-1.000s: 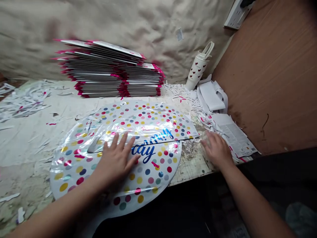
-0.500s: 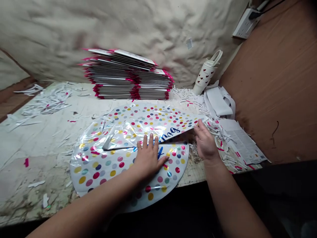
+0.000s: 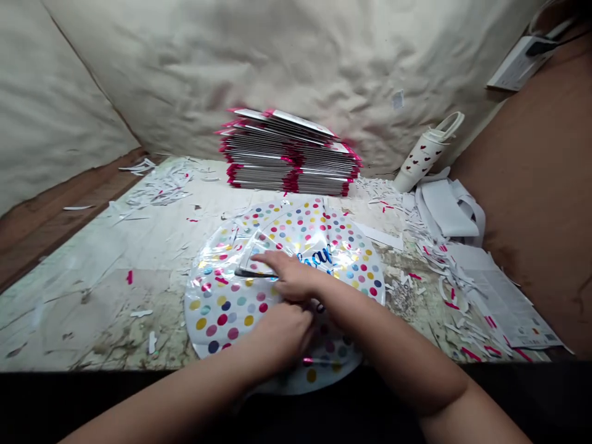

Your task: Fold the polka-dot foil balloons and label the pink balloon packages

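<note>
A round, shiny polka-dot foil sheet (image 3: pixel 240 308) with blue lettering lies on the table and overhangs its front edge. My left hand (image 3: pixel 289 330) rests on the middle of the sheet, its fingers curled and partly hidden beneath my right hand. Reaching across from the right, my right hand (image 3: pixel 291 274) is just above it, with fingers stretched left over a small folded layer that shows a dark gap along its lower edge. The two hands overlap.
Stacked flat packs with pink edges (image 3: pixel 287 160) stand at the back. A white tumbler with hearts (image 3: pixel 423 157) leans at the back right, near white paper strips (image 3: pixel 448 209) and a printed sheet (image 3: pixel 504 296). Paper scraps (image 3: pixel 161 185) litter the back left.
My right hand has let go of the sheet's raised right flap and moved left beside my left hand. The flap now lies flat. My left hand's spread fingers have curled. The camera view has shifted.
</note>
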`<state>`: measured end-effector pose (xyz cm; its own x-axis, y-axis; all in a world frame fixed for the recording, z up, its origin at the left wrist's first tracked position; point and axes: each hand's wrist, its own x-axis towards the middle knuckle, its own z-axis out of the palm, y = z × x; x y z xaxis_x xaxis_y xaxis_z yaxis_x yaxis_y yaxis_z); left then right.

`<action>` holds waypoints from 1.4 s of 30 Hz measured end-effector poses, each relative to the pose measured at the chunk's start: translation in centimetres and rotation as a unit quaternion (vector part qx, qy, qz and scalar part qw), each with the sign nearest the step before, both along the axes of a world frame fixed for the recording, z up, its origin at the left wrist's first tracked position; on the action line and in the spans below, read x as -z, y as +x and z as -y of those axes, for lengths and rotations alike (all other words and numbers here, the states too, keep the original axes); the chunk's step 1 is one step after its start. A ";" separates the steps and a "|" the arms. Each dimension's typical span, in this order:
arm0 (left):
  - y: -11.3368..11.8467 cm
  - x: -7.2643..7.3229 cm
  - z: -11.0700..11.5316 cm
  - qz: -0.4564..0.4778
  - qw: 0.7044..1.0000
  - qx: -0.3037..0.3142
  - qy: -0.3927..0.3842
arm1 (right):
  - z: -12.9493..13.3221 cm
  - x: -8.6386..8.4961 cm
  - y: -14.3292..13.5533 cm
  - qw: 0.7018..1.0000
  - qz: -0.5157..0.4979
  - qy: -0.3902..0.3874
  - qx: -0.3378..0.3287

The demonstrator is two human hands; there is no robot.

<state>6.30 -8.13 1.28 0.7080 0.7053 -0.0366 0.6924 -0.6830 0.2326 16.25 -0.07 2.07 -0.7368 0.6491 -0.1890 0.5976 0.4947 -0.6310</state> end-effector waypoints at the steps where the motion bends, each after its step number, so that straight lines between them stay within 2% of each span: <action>1: -1.7 -0.2 -0.2 -0.005 1.000 -0.005 0.013 | 0.0 0.3 0.6 0.999 -0.023 0.015 0.017; 4: -6.8 -0.8 -2.4 -0.056 0.989 -0.059 0.127 | 0.3 1.2 1.3 0.995 -0.028 0.087 0.046; 7: -10.0 -1.4 -5.4 -0.115 0.975 -0.052 0.182 | 0.9 1.8 0.3 0.981 -0.001 0.176 0.075; 10: -10.4 -2.4 -6.5 -0.111 0.969 -0.046 0.215 | 1.4 2.2 -1.4 0.969 0.016 0.214 0.123; 12: -9.7 -2.8 -6.1 -0.078 0.965 -0.062 0.243 | 1.5 2.3 -2.0 0.963 0.024 0.229 0.143; 14: -9.2 -2.4 -5.3 -0.027 0.968 -0.077 0.238 | 1.1 1.9 -1.2 0.958 0.026 0.237 0.159; 16: -9.0 -1.3 -4.7 0.018 0.973 -0.101 0.205 | 0.1 0.6 1.3 0.951 0.024 0.243 0.192; 18: -9.1 0.2 -4.6 0.022 0.979 -0.138 0.149 | -1.0 -1.6 5.0 0.933 0.012 0.255 0.253; 20: -9.1 1.5 -5.0 -0.013 0.981 -0.173 0.084 | -1.6 -4.1 9.1 0.896 -0.031 0.290 0.334; 21: -9.1 1.9 -5.3 -0.035 0.981 -0.185 0.054 | -1.4 -5.2 10.9 0.865 -0.086 0.319 0.377; 22: -9.1 2.2 -5.7 -0.053 0.979 -0.193 0.033 | -1.0 -6.1 12.4 0.845 -0.131 0.338 0.393; 23: -9.1 2.2 -6.2 -0.065 0.979 -0.193 0.016 | -0.2 -6.6 13.4 0.836 -0.168 0.348 0.390; 24: -9.2 1.9 -6.7 -0.067 0.979 -0.193 0.003 | 0.8 -6.7 14.1 0.842 -0.190 0.346 0.367; 27: -10.0 -0.5 -7.9 -0.001 0.969 -0.248 0.005 | 4.4 -4.8 14.6 0.913 -0.159 0.301 0.223; 28: -10.2 -1.6 -8.2 0.048 0.954 -0.293 0.041 | 5.4 -3.7 14.6 0.935 -0.132 0.280 0.172; 30: -9.9 -3.7 -8.3 0.153 0.899 -0.373 0.173 | 6.6 -1.3 14.6 0.966 -0.074 0.232 0.084; 31: -9.3 -4.4 -8.3 0.193 0.874 -0.376 0.242 | 6.9 -0.1 14.6 0.977 -0.051 0.204 0.049; 32: -8.2 -4.8 -8.2 0.217 0.866 -0.345 0.291 | 6.9 0.9 14.7 0.984 -0.032 0.176 0.020; 33: -6.8 -4.8 -8.2 0.223 0.881 -0.280 0.309 | 6.8 1.7 14.8 0.988 -0.020 0.154 -0.003; 34: -5.1 -4.3 -8.1 0.209 0.914 -0.188 0.293 | 6.6 2.4 15.0 0.990 -0.016 0.140 -0.021; 36: -1.4 -2.5 -8.2 0.133 0.975 0.026 0.178 | 6.3 3.3 15.2 0.990 -0.023 0.136 -0.039; 37: 0.3 -1.3 -8.3 0.080 0.985 0.104 0.112 | 6.3 3.6 15.3 0.988 -0.033 0.146 -0.035; 38: 1.8 -0.1 -8.3 0.039 0.986 0.148 0.064 | 6.4 3.9 15.5 0.985 -0.046 0.163 -0.023; 39: 2.9 0.9 -8.4 0.008 0.986 0.164 0.030 | 6.8 4.1 15.7 0.981 -0.061 0.186 -0.005; 42: 4.9 2.6 -8.0 -0.019 0.992 0.125 0.000 | 8.2 4.5 16.3 0.963 -0.101 0.247 0.031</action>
<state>11.22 -0.10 -1.34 0.8588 0.5079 -0.0666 0.5097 -0.8345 0.2094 32.52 -8.32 -2.47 -0.6835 0.6668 0.2971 0.5254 0.7319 -0.4339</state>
